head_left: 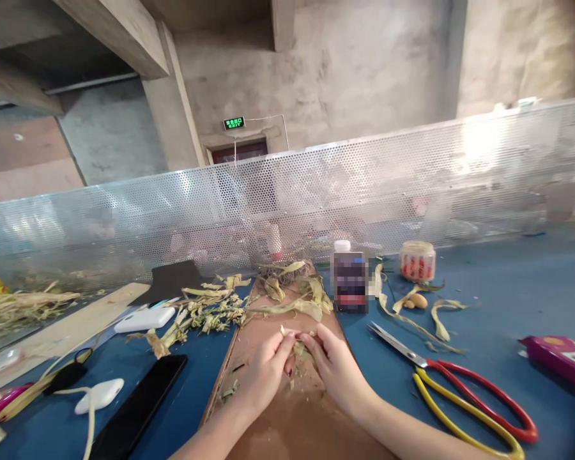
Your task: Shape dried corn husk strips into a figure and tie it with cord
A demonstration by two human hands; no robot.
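Observation:
Over a brown board (pixel 311 415), my left hand (pixel 271 361) and my right hand (pixel 328 358) meet with their fingertips pinched. Between them is a small pale piece of dried plant leaf (pixel 299 348), partly hidden by the fingers. Both hands are closed on this piece, thumbs close together. Just beyond them, dried leaves (pixel 306 306) lie on the far end of the board. A bundle of dried stalks (pixel 206 313) is to the left of my left hand. Scissors (pixel 421 364) with one red and one yellow handle lie to the right, blades partly open.
A dark-labelled bottle (pixel 349 281) with a white cap and a jar (pixel 417 260) stand beyond my right hand. A black phone (pixel 141 409) and a white charger (pixel 99 396) lie at left. A purple packet (pixel 563 364) is at far right. A perforated metal screen (pixel 306 185) crosses behind.

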